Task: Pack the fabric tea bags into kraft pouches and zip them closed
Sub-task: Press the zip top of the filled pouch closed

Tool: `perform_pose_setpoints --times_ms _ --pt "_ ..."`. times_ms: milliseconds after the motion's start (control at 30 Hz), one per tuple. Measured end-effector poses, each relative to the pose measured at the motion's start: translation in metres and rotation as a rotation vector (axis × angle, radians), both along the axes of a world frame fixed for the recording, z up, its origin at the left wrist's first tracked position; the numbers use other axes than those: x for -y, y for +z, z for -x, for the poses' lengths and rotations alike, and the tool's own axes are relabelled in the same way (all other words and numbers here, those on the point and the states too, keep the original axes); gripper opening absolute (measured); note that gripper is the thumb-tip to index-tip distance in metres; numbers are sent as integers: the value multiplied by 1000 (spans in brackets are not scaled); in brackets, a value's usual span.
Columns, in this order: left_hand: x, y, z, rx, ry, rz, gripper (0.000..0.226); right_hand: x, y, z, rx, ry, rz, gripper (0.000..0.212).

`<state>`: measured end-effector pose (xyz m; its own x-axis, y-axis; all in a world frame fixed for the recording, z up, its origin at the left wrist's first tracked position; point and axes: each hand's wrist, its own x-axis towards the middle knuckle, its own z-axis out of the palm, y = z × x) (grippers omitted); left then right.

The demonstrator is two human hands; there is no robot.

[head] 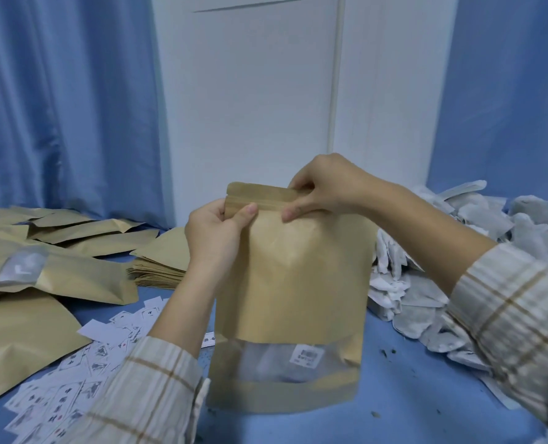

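1. Head view is showing a kraft pouch (298,283) standing upright at the centre of the blue table (410,379); its long axis is running from 6 to 12 o'clock, with the clear window (276,363) low down and the zip strip (266,200) lying across the top from 9 to 3 o'clock.
2. The left hand (215,232) is pinching the strip at its 9 o'clock end, thumb in front; the right hand (324,190) is pinching it at the 3 o'clock end; both are clamped on the pouch.
3. Judgement: the closing step is in hand; the seal between the two hands appears not yet pressed along; both hands are equally near it, and the pinch would be running sideways along the strip.
4. Room: loose tea bags (458,251) are lying heaped at 3 o'clock, just beside the pouch; flat pouches (58,251) are lying at 9 o'clock; paper labels (83,363) are scattered at 7 o'clock; space above the top edge is open.
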<state>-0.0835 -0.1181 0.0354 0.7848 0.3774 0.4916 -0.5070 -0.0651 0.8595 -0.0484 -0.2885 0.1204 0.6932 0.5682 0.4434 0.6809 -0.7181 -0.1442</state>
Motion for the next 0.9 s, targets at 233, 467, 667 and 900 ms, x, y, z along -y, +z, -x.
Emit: perform_pose_setpoints --times_ms 233,467,667,900 --pt "-4 2 2 -22 15 -5 22 6 -9 -1 67 17 118 34" --pt "-15 4 9 -27 -23 49 11 36 -11 -5 -45 -4 -67 47" --pt "-19 2 9 -44 -38 101 5 53 -18 -17 -80 -28 -44 58" --pt "-20 -4 6 -106 -57 149 0 64 -36 -32 2 -69 -138 68"
